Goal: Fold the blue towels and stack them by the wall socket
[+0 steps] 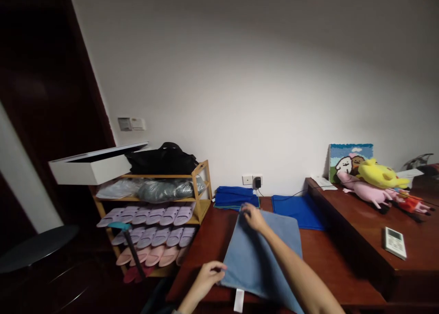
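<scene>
**A grey-blue cloth (274, 241) lies flat on the desk (209, 245)**

The cloth is in the middle of the brown desk, and its near end runs out of view. A white tag (239, 300) sticks out from its near edge.

The left hand (207, 279) is at the near left corner. Its fingers are curled, with a small gap to the thumb. I cannot tell if they grip the edge. The right hand (254, 218) reaches over the cloth to the far left corner. Its fingers are bent down and close together on it, but their tips are hidden, so I cannot tell if they pinch it.

Behind the cloth, near the wall, are a pile of dark blue cloths (236, 197) and a flat blue cloth (297, 211). A black plug (258, 182) is in the wall.

On the higher part at the right are a pink toy (368, 195), a yellow toy (379, 173) and a small white gadget (395, 242). On the left, a wooden rack (203, 211) holds purple slippers (168, 215) and a black bag (164, 161).
</scene>
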### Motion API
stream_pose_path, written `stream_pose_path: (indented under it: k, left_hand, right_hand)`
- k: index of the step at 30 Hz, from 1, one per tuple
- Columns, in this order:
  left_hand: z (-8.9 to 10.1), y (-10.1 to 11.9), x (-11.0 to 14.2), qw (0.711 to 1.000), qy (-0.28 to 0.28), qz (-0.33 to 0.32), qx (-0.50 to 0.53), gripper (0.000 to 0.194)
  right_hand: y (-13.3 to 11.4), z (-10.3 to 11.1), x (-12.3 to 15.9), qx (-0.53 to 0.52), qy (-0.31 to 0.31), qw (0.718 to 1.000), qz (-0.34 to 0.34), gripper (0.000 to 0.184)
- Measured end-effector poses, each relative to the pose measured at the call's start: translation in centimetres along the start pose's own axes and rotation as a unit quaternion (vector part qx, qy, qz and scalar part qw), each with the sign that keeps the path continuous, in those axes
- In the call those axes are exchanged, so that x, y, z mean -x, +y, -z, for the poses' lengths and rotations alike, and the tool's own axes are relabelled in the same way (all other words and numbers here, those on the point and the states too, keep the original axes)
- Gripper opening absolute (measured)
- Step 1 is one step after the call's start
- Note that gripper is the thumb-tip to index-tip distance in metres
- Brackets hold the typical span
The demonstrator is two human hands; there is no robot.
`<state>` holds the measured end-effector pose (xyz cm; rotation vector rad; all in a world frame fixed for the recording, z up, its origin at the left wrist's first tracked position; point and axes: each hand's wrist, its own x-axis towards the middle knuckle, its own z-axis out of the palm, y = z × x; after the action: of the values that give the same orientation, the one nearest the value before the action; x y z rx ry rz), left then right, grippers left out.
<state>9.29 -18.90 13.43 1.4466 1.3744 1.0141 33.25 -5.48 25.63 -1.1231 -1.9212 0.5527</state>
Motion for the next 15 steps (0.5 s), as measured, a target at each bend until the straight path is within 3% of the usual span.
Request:
stream_pose_path:
  k: [3,5,10,15]
  left_hand:
    - [-0.2,-6.5,-0.1,0.998,0.027,0.061,-0.006,0.064]
    - [0.0,-8.7,-0.2,0.997,0.029,0.067,-0.011,0.059]
    - [0.7,-9.5,-1.0,0.997,0.033,0.066,-0.030,0.054]
    - [0.8,-10.2,-1.5,0.996,0.053,0.062,-0.038,0.057]
  right_hand:
    - [3.3,-5.1,6.7,0.025,-0.065,0.997,-0.032,0.035]
    - [6.7,-6.3,11.3,0.090,-0.095,0.990,-0.052,0.042]
    - [14.8,-3.8,18.3,0.215,-0.103,0.963,-0.125,0.054]
    - [18.6,-1.0,21.1,0.204,-0.139,0.958,-0.147,0.061]
